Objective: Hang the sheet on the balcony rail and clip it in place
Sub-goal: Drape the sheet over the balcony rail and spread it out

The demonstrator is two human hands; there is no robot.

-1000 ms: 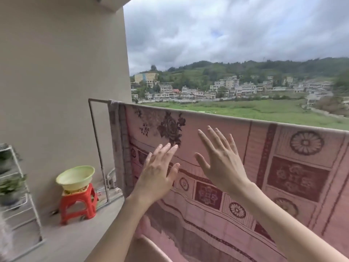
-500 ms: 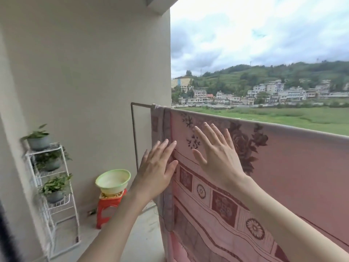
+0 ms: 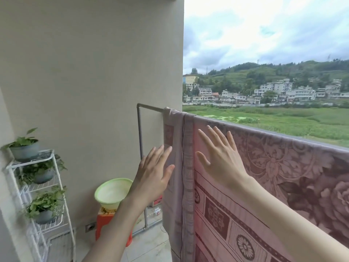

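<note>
Sheet: pink floral-patterned cloth sheet (image 3: 264,186) draped over grey metal balcony rail (image 3: 151,107).
Left hand (image 3: 153,174): fingers spread, at sheet's edge.
Right hand (image 3: 221,157): fingers spread, flat against sheet.

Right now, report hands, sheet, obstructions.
Left hand and right hand open, flat by pink patterned sheet. Sheet draped over grey metal rail. No clips visible.

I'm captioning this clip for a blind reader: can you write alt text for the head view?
Two open hands, left hand and right hand, reach flat toward a pink patterned sheet draped over a balcony rail. A green basin sits on a red stool beside a white plant rack.
</note>
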